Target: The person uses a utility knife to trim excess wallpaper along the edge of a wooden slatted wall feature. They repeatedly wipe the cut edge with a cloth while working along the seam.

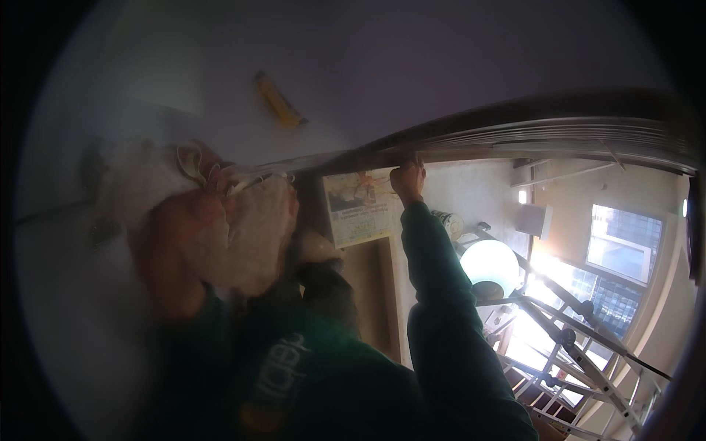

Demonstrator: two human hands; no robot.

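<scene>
My right hand, at the end of a green sleeve, is closed with its fingertips against the lower edge of a long dark ridged strip. Anything inside those fingers is hidden. On the left, my left hand is blurred, its fingers curled at a whitish crumpled, sheet-like thing with pale cord loops. Haze covers this side, so the kind of thing cannot be made out. Above it, a yellow, elongated object with dark ends lies against a pale surface.
A printed sheet hangs beside my right forearm. Lower right, a metal ladder stands by bright windows. A bright round white shape and a pale wall box lie beyond my arm. The dark shape near my chest is unclear.
</scene>
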